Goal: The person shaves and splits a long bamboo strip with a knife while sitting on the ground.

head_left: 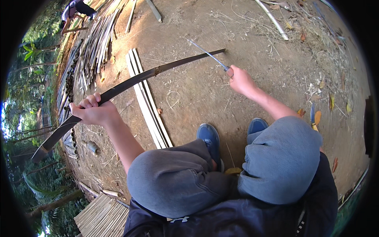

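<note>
My left hand (96,113) is closed around a long, dark split bamboo strip (132,81), which bows slightly and slants from the lower left up to the right. A node ring shows partway along it. In my right hand (241,81) a knife (211,56) is gripped by its handle, its narrow blade pointing up and to the left. The blade crosses the strip near its far right end in the picture; whether they touch I cannot tell.
Pale split strips (152,114) lie on the dirt beyond my left knee. Bamboo poles (92,45) are piled at the far left, near another person (77,10) bending over. A short bamboo piece (92,147) lies left, a second knife (312,114) right. A slatted bamboo panel (102,217) sits lower left.
</note>
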